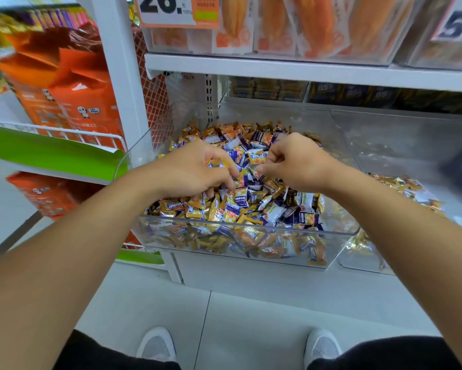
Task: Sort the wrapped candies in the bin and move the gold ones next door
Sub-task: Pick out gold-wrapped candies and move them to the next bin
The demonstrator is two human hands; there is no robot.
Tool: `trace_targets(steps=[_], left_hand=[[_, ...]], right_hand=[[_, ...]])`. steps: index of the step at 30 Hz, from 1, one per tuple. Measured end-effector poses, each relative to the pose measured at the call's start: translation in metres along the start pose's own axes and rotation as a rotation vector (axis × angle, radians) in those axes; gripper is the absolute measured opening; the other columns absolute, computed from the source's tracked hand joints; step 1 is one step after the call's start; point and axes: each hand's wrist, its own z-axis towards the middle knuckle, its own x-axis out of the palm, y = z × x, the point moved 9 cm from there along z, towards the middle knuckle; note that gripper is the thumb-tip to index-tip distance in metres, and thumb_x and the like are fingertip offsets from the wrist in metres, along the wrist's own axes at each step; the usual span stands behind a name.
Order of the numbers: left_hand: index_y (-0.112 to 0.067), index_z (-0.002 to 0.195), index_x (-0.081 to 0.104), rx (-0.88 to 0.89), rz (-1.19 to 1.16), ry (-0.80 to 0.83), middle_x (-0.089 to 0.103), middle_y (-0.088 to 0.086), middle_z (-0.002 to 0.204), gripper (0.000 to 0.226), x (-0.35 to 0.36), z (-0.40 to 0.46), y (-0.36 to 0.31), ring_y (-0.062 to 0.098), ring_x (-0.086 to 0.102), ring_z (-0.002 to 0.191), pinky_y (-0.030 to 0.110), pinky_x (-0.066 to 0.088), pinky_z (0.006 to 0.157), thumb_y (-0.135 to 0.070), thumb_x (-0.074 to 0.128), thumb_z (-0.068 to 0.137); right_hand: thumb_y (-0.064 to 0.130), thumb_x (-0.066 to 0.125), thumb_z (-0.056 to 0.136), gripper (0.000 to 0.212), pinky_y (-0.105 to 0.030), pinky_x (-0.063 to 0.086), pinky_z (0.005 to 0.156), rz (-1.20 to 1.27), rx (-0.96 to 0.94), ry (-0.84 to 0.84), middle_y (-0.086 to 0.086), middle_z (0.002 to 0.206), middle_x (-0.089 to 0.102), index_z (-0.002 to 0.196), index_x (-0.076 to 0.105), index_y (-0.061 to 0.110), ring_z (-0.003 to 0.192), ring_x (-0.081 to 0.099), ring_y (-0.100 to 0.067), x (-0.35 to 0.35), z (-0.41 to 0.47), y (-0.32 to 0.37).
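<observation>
Shop shelving; left hand [195, 169] curled around gold candies [220, 163], right hand [291, 162] pinching over bin [245, 231]

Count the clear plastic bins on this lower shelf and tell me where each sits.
2. The mixed-candy bin sits centre, under both hands. The neighbouring bin sits to its right, with a small gold pile at its front. More may lie beyond the right edge of the picture.

The candies [240, 204] were gold, white and purple; the bin [245, 236] was clear; the boxes [64, 84] were orange.
</observation>
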Motion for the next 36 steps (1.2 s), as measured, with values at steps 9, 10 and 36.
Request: trace_targets(steps=[9,10,36], left_hand=[[-0.027,0.077,0.072,0.062,0.494,-0.034,0.073,-0.002,0.075,0.017,-0.003,0.003,-0.005,0.011,0.063,0.056,0.019,0.043,0.066,-0.043,0.078,0.081],[-0.027,0.077,0.072,0.058,0.514,-0.030,0.071,-0.006,0.072,0.017,-0.005,0.002,-0.005,0.005,0.063,0.060,0.020,0.043,0.068,-0.043,0.080,0.078],[-0.033,0.115,0.070,0.004,0.615,0.235,0.048,-0.017,0.071,0.047,0.021,0.003,0.005,0.003,0.046,0.061,0.027,0.040,0.064,-0.030,0.088,0.072]], right_hand=[[0.047,0.079,0.079,0.046,-0.031,0.047,0.055,-0.337,-0.010,0.137,-0.002,0.056,0.055,0.064,0.061,0.008,0.052,0.051,-0.018,0.028,-0.012,0.011],[0.043,0.078,0.082,0.049,-0.029,0.040,0.052,-0.286,-0.001,0.147,-0.004,0.053,0.048,0.059,0.055,0.007,0.049,0.043,-0.020,0.025,-0.012,0.011],[0.034,0.073,0.087,0.044,-0.026,0.037,0.051,-0.281,0.208,0.288,-0.004,0.057,0.050,0.061,0.049,0.009,0.053,0.046,-0.020,0.022,-0.015,-0.021]])
